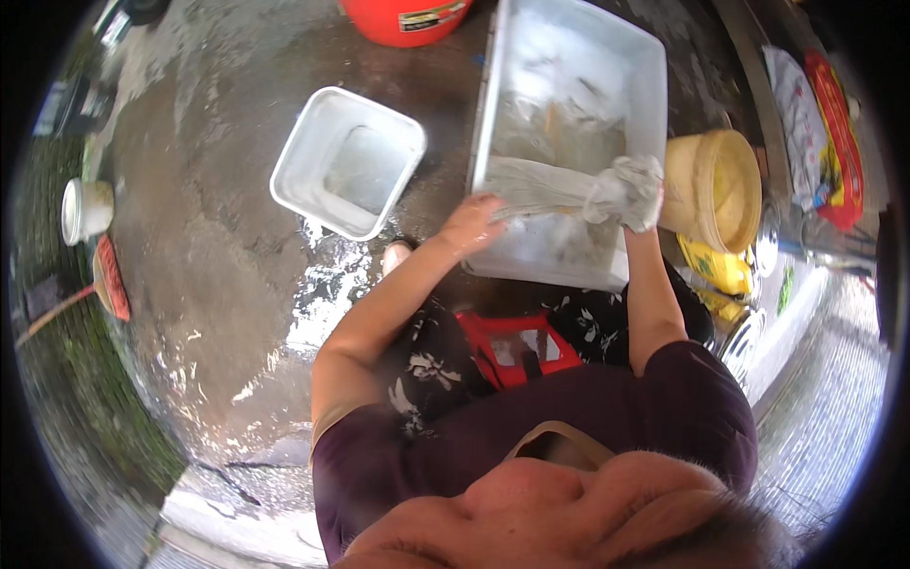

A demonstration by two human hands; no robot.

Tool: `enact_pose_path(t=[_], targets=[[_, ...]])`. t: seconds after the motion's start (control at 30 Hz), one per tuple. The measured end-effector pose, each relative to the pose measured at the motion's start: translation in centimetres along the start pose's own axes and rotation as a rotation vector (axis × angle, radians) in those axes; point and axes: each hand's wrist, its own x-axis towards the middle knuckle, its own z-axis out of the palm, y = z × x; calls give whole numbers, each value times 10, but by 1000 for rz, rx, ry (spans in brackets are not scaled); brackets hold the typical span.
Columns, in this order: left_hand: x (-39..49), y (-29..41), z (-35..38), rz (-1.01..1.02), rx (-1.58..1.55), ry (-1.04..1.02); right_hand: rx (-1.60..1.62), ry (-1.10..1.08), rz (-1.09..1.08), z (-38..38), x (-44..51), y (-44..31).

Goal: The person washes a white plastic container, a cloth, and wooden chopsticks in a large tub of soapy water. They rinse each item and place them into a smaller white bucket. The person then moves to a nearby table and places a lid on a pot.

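Note:
A wet, pale grey cloth (544,186) stretches crosswise over the large white plastic tub (569,274), its folds drawn towards the right. My right hand (643,217) grips the bunched end near the tub's right wall, and the fabric covers most of that hand. At the tub's left rim, the fingers of my left hand (470,224) close on the lower left corner of the cloth; the fingertips are partly hidden. Cloudy water with small dark bits lies in the tub beneath. To the left, on the wet concrete floor, stands a smaller square white basin (302,203) with a little water inside.
A red bucket (405,28) stands beyond the basin. Right of the tub are a tan bucket (689,188), a yellow container (718,267) and bright printed bags (839,142). A red plastic stool (522,348) shows between my knees. A broom (110,281) and white pail (89,211) are far left.

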Motion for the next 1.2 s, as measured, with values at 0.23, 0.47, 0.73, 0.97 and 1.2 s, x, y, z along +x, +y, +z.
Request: enact_pose_path(t=[0.23,0.47,0.73,0.97,1.2], targets=[[7,3,-25,39,185,243,-1329,-389,929,-48,16,22],[1,35,-110,-122,550,728,-1601,-186,395,16,15,87],[-4,-15,-97,-478,640,343,-1440,-998,371,28,-48,157],[26,-20,-119,-393,683,316,-1249,621,357,-135,57,126],[13,-33,-127,-419,713,349,393,-515,464,83,59,117]])
